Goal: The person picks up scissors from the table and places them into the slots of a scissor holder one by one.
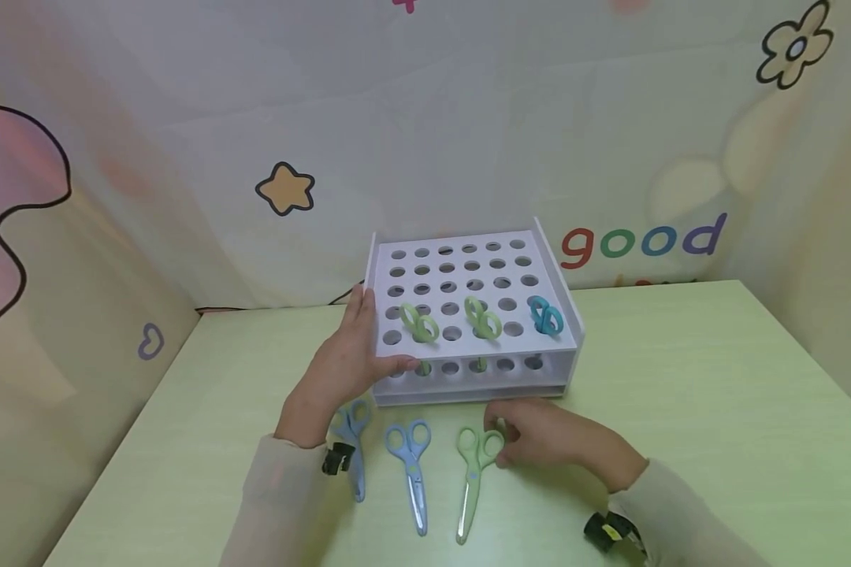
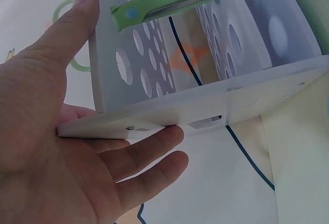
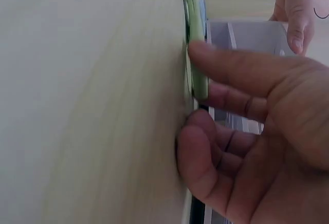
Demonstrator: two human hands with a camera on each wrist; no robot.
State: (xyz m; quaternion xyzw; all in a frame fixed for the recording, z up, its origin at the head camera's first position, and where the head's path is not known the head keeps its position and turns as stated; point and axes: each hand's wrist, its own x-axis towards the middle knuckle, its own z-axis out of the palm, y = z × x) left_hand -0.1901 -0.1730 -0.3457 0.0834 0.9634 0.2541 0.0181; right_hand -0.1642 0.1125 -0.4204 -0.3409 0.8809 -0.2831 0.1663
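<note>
My left hand (image 1: 336, 362) grips the front left corner of a white rack (image 1: 461, 351) with round holes, thumb over the front edge of the top plate. In the left wrist view its other fingers lie along the outer side wall. At the front of the rack, my right hand (image 1: 539, 433) pinches the right handle loop of light green scissors (image 1: 472, 472), which lie flat with blades toward me. The right wrist view shows the thumb on the green handle, index finger behind it. Two pairs of blue scissors (image 1: 413, 465) lie to the left, one partly behind my left wrist.
Standing in the rack's front holes, handles up, are two green pairs of scissors (image 1: 484, 319) and one teal pair (image 1: 546, 315). The rack stands on a pale green table (image 1: 681, 378) near its back edge, before a printed backdrop (image 1: 425, 142).
</note>
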